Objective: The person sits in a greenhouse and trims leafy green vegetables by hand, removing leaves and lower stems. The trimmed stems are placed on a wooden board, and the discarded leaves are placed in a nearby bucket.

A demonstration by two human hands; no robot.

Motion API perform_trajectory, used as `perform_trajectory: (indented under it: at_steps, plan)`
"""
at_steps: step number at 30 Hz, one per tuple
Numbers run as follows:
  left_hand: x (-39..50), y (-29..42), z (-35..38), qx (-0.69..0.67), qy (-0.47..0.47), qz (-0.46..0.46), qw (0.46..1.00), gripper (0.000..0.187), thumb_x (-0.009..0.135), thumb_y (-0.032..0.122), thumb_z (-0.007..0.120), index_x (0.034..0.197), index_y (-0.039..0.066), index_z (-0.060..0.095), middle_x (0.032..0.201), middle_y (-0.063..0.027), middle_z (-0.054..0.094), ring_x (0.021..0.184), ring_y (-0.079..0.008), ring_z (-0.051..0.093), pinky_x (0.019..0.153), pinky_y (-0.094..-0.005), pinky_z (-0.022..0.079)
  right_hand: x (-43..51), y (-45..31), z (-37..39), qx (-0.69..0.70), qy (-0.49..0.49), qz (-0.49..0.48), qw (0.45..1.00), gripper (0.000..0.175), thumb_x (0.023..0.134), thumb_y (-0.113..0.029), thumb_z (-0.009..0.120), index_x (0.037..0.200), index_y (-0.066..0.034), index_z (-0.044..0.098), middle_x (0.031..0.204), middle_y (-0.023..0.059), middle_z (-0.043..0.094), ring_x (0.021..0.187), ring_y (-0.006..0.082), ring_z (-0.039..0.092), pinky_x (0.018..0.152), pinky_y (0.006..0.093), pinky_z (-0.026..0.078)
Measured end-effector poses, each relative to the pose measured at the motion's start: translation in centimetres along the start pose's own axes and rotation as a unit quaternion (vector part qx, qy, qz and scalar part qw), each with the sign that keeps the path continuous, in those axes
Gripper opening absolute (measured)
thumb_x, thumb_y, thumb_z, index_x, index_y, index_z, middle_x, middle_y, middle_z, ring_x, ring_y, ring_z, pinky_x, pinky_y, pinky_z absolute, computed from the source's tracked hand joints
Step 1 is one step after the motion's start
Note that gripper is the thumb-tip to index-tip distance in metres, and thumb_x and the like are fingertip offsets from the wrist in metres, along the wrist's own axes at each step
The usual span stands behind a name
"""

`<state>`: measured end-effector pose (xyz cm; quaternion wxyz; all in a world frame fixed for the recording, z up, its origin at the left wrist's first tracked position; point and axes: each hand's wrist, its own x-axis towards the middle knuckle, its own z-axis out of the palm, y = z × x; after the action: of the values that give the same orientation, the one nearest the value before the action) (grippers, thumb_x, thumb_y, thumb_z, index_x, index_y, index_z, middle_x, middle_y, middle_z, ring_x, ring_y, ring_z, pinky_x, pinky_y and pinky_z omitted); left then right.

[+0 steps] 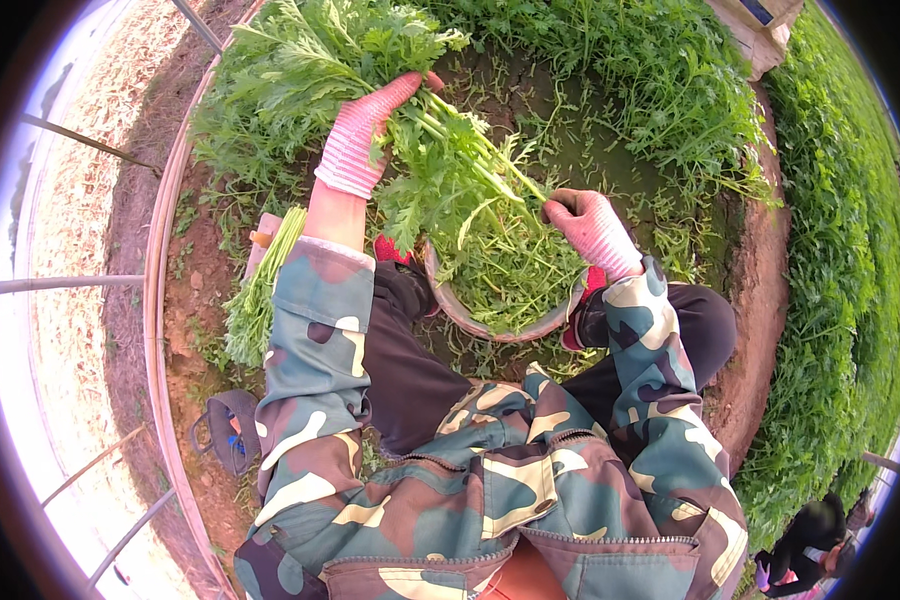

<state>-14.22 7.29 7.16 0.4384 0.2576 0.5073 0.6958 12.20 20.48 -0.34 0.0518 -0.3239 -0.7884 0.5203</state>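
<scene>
My left hand (367, 127), in a pink striped work glove, is closed around a bunch of leafy green stalks (450, 139) with feathery leaves. At the lower right, the fingers of my gloved right hand (581, 221) pinch the stem end of this bunch. Below the bunch, a round basin (487, 330) filled with loose leaves and trimmings (517, 277) stands between my feet. A bundle of cut stalks (266, 292) lies beside my left forearm, next to a flat pale pink object with an orange part (265, 234).
Green plants (645, 82) grow ahead, with a dense bed (832, 300) beyond a soil ridge (757, 300) on the right. A dark bag (232, 431) lies at lower left, near the greenhouse's pipe frame (157, 247). A sack (757, 37) is at upper right; another person (806, 547) crouches at lower right.
</scene>
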Motion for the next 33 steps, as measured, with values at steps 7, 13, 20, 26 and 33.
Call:
perform_trajectory:
  at_steps: [7, 13, 20, 26, 33]
  plan:
    - [0.8, -0.6, 1.6, 0.061, 0.141, 0.063, 0.986, 0.028, 0.086, 0.029, 0.073, 0.104, 0.008, 0.073, 0.103, -0.0042, 0.068, 0.088, -0.0105, 0.062, 0.071, -0.0273, 0.052, -0.3, 2.9, 3.6, 0.019, 0.181, 0.013, 0.983, 0.030, 0.079, -0.028, 0.070, 0.102, -0.0089, 0.070, 0.086, 0.0108, 0.069, 0.080, 0.0208, 0.067, 0.074, 0.0303, 0.053]
    - [-0.7, -1.4, 3.8, 0.082, 0.039, 0.073, 0.993, 0.031, 0.092, 0.028, 0.062, 0.114, 0.006, 0.067, 0.113, -0.0034, 0.064, 0.101, -0.0118, 0.058, 0.090, -0.0284, 0.046, 0.9, -6.2, 4.5, -0.124, 0.178, -0.363, 0.906, 0.052, 0.069, -0.004, 0.070, 0.119, -0.0137, 0.062, 0.110, 0.0079, 0.056, 0.088, 0.0269, 0.060, 0.073, 0.0374, 0.053]
    - [-1.2, 1.1, 2.4, 0.086, 0.038, 0.204, 0.975, 0.023, 0.091, 0.027, 0.065, 0.101, 0.006, 0.068, 0.096, -0.0008, 0.067, 0.088, -0.0100, 0.060, 0.078, -0.0274, 0.051, 3.4, 5.8, 4.4, -0.126, 0.131, -0.124, 0.975, 0.020, 0.079, -0.012, 0.068, 0.097, -0.0043, 0.066, 0.087, 0.0130, 0.063, 0.078, 0.0305, 0.064, 0.071, 0.0389, 0.052]
    - [-1.3, 0.7, 2.8, 0.167, 0.031, 0.219, 0.961, 0.024, 0.091, 0.030, 0.065, 0.095, 0.007, 0.070, 0.095, 0.0016, 0.067, 0.085, -0.0100, 0.059, 0.077, -0.0259, 0.048, 2.3, -0.7, 6.4, 0.340, 0.153, -0.007, 0.928, 0.049, 0.080, -0.020, 0.077, 0.117, 0.0042, 0.056, 0.079, 0.0029, 0.060, 0.067, 0.0073, 0.053, 0.058, 0.0219, 0.042]
    - [-2.6, 1.1, 3.8, 0.184, -0.008, 0.244, 0.952, 0.025, 0.092, 0.034, 0.064, 0.093, 0.009, 0.070, 0.098, 0.0018, 0.067, 0.093, -0.0125, 0.058, 0.087, -0.0288, 0.045, 5.2, -0.5, 7.9, 0.436, 0.227, -0.101, 0.865, 0.023, 0.086, -0.010, 0.070, 0.104, 0.0024, 0.066, 0.087, 0.0014, 0.068, 0.074, 0.0048, 0.055, 0.063, 0.0217, 0.044]
